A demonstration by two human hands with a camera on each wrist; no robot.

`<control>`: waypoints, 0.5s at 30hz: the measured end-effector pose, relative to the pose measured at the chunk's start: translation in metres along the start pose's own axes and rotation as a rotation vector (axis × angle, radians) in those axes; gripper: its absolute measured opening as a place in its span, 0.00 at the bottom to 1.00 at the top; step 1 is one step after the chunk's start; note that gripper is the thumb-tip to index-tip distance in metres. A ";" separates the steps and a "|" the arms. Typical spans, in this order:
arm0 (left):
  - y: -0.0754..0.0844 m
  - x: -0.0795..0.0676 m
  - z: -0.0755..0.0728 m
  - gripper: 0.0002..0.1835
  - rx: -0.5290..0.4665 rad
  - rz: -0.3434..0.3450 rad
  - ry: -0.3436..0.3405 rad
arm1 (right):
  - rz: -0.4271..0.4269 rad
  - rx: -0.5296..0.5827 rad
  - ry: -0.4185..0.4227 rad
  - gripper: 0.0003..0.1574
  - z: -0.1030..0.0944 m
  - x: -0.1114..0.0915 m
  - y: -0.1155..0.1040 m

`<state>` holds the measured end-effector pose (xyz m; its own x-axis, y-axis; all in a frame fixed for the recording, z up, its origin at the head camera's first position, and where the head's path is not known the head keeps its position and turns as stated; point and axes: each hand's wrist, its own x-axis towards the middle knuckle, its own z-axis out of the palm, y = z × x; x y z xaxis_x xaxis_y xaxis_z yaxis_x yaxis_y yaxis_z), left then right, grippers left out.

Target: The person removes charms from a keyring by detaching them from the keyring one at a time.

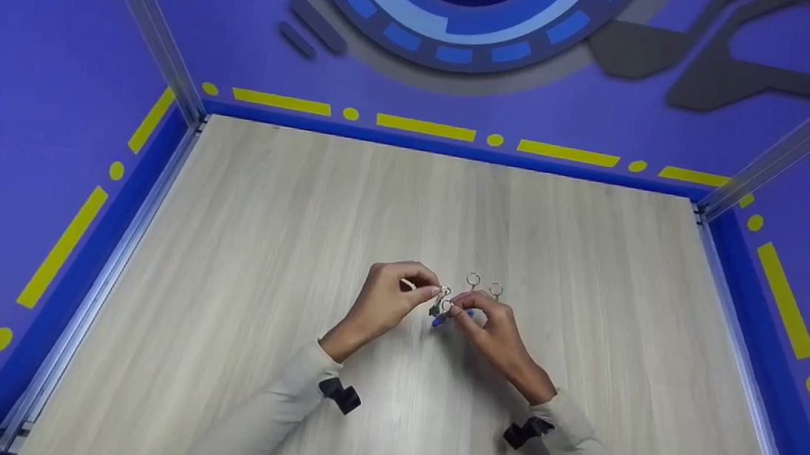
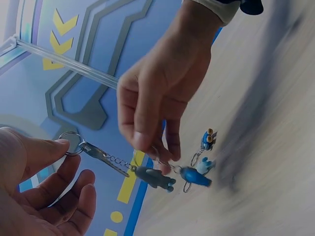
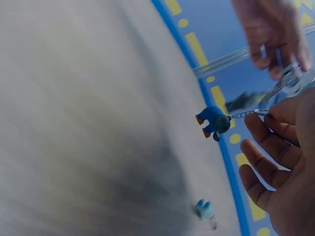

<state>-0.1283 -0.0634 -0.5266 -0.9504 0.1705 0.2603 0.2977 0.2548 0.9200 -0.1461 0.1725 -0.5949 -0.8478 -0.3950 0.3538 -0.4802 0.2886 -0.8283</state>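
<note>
My left hand (image 1: 383, 303) pinches the metal split ring (image 2: 72, 142) of a keychain between thumb and fingers. From that ring hang a flat, long metal piece (image 2: 106, 158), a short chain and a small grey figurine (image 2: 155, 178). Close by on the right, my right hand (image 1: 499, 333) pinches the ring end of another keychain, with its other fingers loosely bent. A blue animal figurine (image 3: 213, 121) with orange feet dangles there on a chain. Both figurines hang above the table, near each other but apart.
Two more keychains lie on the wooden table (image 1: 286, 231) just beyond my right hand: a light-blue figurine (image 3: 203, 210) and a blue one with orange round parts (image 2: 208, 140). Their rings (image 1: 473, 279) point away from me. Blue-purple panels (image 1: 403, 93) enclose the table's back and sides.
</note>
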 end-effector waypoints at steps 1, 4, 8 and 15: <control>0.000 0.000 0.000 0.04 -0.001 -0.002 0.000 | 0.002 -0.016 -0.004 0.06 0.000 0.001 0.004; -0.001 -0.001 -0.001 0.04 -0.002 -0.008 -0.001 | 0.013 -0.062 -0.005 0.04 0.000 0.006 0.015; -0.002 -0.001 -0.002 0.04 0.006 -0.013 -0.002 | 0.032 -0.121 -0.012 0.01 -0.002 0.015 0.027; -0.004 -0.003 -0.004 0.07 0.021 -0.016 -0.004 | 0.064 -0.179 -0.052 0.03 -0.008 0.033 0.040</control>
<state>-0.1271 -0.0690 -0.5301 -0.9545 0.1705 0.2445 0.2847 0.2777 0.9175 -0.1953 0.1779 -0.6128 -0.8673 -0.4138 0.2767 -0.4622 0.4630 -0.7563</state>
